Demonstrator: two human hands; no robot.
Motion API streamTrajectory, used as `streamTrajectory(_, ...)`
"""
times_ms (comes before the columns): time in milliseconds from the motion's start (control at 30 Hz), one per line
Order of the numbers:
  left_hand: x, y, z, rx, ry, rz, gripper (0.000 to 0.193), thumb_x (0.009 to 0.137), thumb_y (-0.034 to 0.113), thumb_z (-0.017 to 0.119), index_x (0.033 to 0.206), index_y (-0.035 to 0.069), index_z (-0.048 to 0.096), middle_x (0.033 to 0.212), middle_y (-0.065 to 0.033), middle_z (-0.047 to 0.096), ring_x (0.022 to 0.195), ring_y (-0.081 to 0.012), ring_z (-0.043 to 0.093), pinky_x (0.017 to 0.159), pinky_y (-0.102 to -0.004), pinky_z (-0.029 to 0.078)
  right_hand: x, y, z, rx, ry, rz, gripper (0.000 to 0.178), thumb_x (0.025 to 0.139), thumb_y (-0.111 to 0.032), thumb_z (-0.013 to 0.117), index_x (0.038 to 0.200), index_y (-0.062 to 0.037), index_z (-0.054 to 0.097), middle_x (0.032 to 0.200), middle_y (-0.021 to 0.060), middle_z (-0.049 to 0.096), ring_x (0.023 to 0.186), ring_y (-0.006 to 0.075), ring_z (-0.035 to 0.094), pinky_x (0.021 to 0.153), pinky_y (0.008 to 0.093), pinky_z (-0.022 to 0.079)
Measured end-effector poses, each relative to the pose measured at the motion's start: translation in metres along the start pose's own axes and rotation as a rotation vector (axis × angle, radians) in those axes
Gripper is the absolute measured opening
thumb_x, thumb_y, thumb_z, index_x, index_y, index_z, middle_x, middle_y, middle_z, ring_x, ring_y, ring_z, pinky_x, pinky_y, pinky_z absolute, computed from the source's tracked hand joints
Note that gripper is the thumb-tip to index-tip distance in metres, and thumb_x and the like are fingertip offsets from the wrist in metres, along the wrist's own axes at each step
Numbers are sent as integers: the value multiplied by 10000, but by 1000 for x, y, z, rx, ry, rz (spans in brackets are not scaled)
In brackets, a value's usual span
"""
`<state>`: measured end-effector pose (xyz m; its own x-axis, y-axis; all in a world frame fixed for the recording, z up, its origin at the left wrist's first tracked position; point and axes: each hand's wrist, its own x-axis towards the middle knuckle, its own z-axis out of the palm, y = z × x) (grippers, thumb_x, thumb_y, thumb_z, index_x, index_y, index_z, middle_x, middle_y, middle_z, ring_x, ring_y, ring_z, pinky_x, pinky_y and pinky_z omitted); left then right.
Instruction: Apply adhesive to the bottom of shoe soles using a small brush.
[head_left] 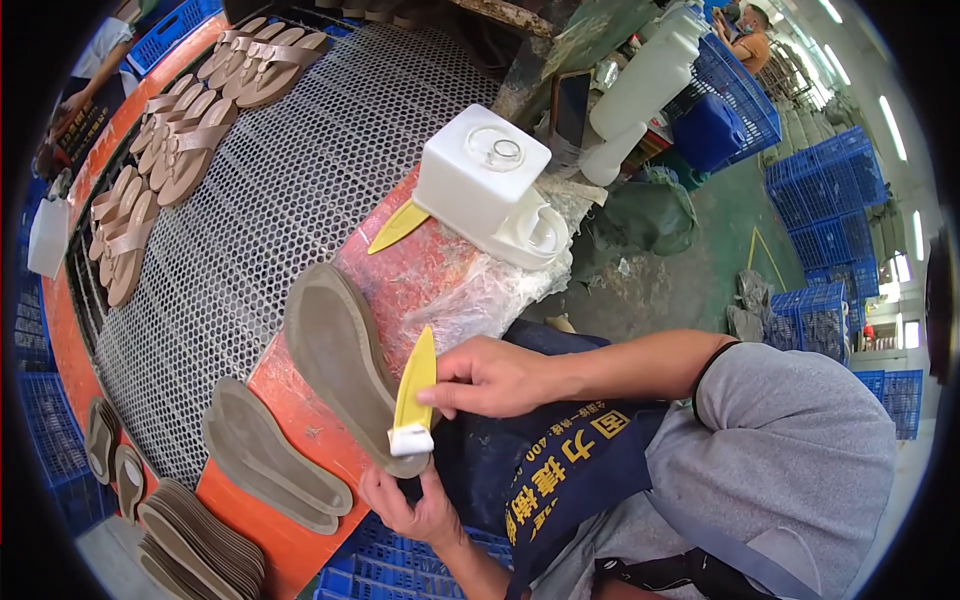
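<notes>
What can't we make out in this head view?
Head view:
- Left hand: some fingertips, hidden behind the brown sole it grips.
- That sole's underside: faces away from the camera.
- Loose yellow piece: one end, hidden by the white container.
- Sole stack, lower left: cut off by the lower edge.
- Person in orange, far back: too small for hand detail.

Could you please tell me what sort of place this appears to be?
Probably a footwear workshop or factory: rows of beige strappy sandals sit on a grey mesh surface, the left hand holds a flat grey-brown shoe sole, and more stacked soles lie nearby.
</notes>
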<state>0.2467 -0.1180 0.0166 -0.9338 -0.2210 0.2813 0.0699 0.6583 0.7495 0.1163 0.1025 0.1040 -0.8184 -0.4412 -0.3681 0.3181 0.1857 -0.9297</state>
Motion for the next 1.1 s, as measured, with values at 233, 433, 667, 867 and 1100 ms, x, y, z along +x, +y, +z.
streamTrajectory(233,15,32,2,-18,-4,-47,756,797,183,892,1439,-13,544,1383,-214,574,1211,-394,560,1041,-456,476,23,-4,7,56,195,-127,264,1017,-198,624,849,-20,725,686,8,673,587,123,540,560,277,456)
streamTrajectory(433,21,48,14,-139,96,-168,851,800,250,899,1495,-18,489,1450,-226,523,1266,-396,530,1086,-473,441,68,-6,-12,-12,416,-134,286,1044,-187,616,816,-43,713,706,-8,658,591,87,513,560,248,438)
streamTrajectory(667,34,50,13,77,41,-69,804,832,211,860,1503,-20,482,1459,-239,520,1291,-408,527,1119,-480,413,103,-24,-40,-72,500,-208,301,1040,-205,614,809,-38,712,693,7,657,572,95,523,531,259,433)
streamTrajectory(867,36,53,9,74,11,-82,759,848,173,828,1497,-26,488,1454,-240,525,1294,-409,528,1121,-476,414,134,-25,-49,-188,425,-285,314,1038,-217,615,810,-24,712,707,18,672,560,113,527,528,273,441)
streamTrajectory(1100,39,55,3,76,-3,-89,734,855,158,815,1490,-29,498,1444,-238,533,1285,-406,534,1116,-469,420,164,-40,-47,8,379,-167,321,1029,-226,621,798,-25,714,701,13,679,568,129,544,557,288,468)
